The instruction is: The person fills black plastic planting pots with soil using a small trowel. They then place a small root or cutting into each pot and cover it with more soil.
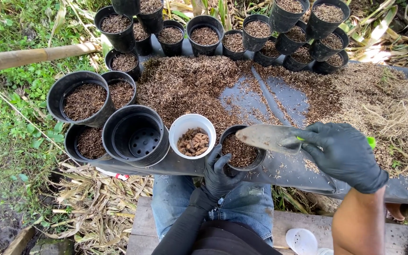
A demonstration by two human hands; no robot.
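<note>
The work took place outdoors, on a dark plastic sheet laid over a low bench, with grass on the left and dry stalks around. A wide heap of brown husk medium covered most of the sheet. Behind it stood about 16 filled black pots, and 4 more stood at the left, beside 1 stack of empty black pots. 1 white cup held brown pellets.

The step in hand seemed to be filling: the left hand in a black glove was closed around the rim of the pot being filled, just in front of the knees. The right hand was clamped on the green handle of 1 trowel, whose blade hovered over this pot. The next scoop probably needed a steady, level blade.
</note>
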